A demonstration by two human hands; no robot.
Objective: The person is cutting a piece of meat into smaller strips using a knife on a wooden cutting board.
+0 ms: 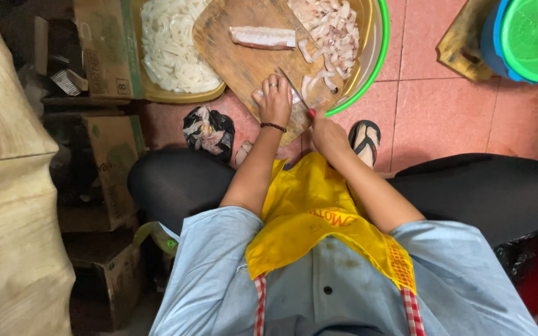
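Note:
A wooden cutting board [244, 56] lies across a yellow-and-green basin [375, 50] on the floor. My left hand [273, 99], with a ring and a dark wrist band, presses down on a pale piece of squid at the board's near edge. My right hand [326, 134] grips a knife [295, 93] by its red handle, the blade set against the piece beside my left fingers. A whole pale squid fillet [263, 37] lies further up the board. A heap of cut squid strips [331, 31] fills the board's right end.
A yellow tub [151, 90] holding white cut strips stands at the left. Cardboard boxes [113, 155] and a sack line the left side. A black bag [208, 129] of scraps lies by my knee. A green basin on a blue tub [533, 40] stands at the upper right.

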